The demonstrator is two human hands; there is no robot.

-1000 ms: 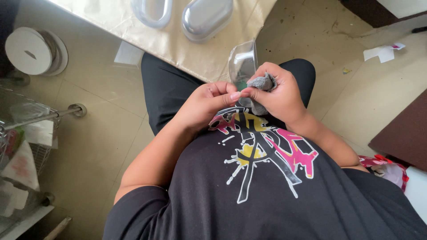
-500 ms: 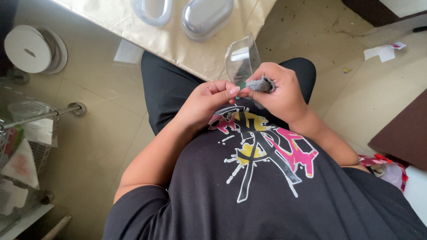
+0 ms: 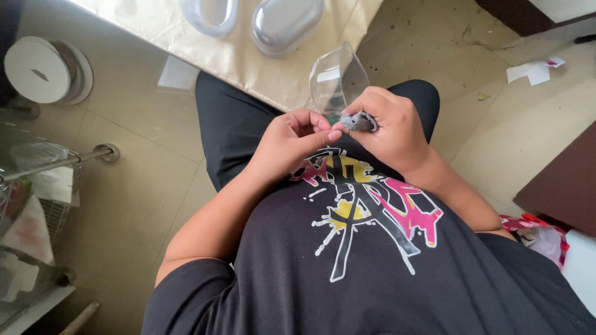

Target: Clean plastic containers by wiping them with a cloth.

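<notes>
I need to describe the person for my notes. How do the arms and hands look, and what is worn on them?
Both arms are bare from the short black sleeves down. The left hand and right hand wear no gloves, rings, watch or bracelet that I can see. The black T-shirt has a pink, yellow and white splash print.

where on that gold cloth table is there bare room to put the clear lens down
Bare cloth lies on the gold-cloth table left of the clear oval shell, and along its near edge below the grey oval shell. The right corner is crowded by both hands and the clear plastic lens.
</notes>
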